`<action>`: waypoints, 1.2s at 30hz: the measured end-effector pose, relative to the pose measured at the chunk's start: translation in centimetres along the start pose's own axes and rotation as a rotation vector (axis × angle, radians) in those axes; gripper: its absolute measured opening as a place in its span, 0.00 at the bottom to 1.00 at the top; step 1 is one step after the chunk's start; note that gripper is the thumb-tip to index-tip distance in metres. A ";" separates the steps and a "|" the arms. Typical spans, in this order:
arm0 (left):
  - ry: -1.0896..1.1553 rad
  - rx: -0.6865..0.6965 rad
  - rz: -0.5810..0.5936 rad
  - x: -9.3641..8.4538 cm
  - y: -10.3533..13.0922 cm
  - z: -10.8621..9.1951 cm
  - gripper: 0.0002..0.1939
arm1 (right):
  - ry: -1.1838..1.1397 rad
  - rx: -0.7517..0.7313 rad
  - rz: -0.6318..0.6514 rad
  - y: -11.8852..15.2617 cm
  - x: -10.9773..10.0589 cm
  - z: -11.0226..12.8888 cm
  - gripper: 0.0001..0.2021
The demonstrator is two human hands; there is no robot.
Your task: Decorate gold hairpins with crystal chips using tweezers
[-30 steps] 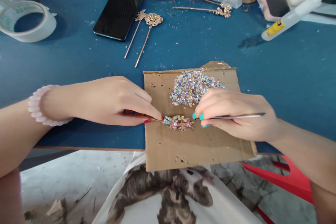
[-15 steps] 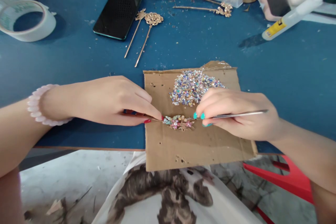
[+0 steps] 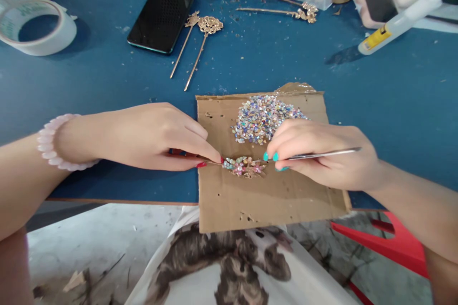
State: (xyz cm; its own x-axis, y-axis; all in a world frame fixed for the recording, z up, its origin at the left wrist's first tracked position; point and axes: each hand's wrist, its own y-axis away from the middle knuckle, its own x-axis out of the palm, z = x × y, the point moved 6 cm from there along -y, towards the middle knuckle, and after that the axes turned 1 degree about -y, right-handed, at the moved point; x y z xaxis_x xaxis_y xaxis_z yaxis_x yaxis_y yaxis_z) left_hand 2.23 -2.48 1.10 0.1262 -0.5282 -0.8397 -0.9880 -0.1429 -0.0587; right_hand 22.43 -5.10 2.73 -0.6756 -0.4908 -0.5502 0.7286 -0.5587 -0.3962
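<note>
My left hand (image 3: 171,138) is closed on the thin metal stem of a hairpin, its index fingertip at the base of the decorated head (image 3: 243,167). Pink, pale blue and gold stones cover that head, which lies over a piece of cardboard (image 3: 229,205). From the right, my right hand (image 3: 322,152) pinches a slim metal tweezers-like tool (image 3: 325,154), its tip at the hairpin's upper right edge. Whether the tip grips a stone is too small to tell. A heap of small shiny multicoloured stones (image 3: 261,116) lies on the cardboard just behind the right hand.
Behind the cardboard lie two gold hairpins (image 3: 200,45) beside a black phone (image 3: 162,14). More gold hairpins (image 3: 282,12) are further back. A roll of tape (image 3: 64,33) stands at left, a glue bottle (image 3: 379,38) at right. A red chair (image 3: 390,243) shows below the table edge.
The rear end of the tool in my right hand has tilted up slightly and shifted a little left. My left hand and the hairpin stay almost in place.
</note>
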 end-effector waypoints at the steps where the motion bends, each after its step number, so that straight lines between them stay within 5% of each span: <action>1: 0.000 0.000 0.001 0.0 0.0 0.0 0.15 | 0.001 0.000 -0.001 0.0 0.0 0.0 0.05; 29: -0.008 -0.020 0.020 0.0 0.1 0.0 0.15 | -0.003 0.007 -0.009 0.0 -0.3 0.0 0.05; 36: -0.159 0.047 -0.036 -0.7 0.3 -0.6 0.14 | 0.063 0.056 -0.182 0.3 -2.3 -1.1 0.09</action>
State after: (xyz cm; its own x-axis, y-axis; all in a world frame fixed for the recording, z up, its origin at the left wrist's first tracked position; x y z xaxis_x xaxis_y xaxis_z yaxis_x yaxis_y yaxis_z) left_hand 1.89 -2.63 2.02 0.1496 -0.3840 -0.9111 -0.9866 -0.1185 -0.1121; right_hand 24.33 -3.45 3.04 -0.7857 -0.3368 -0.5188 0.5868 -0.6712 -0.4530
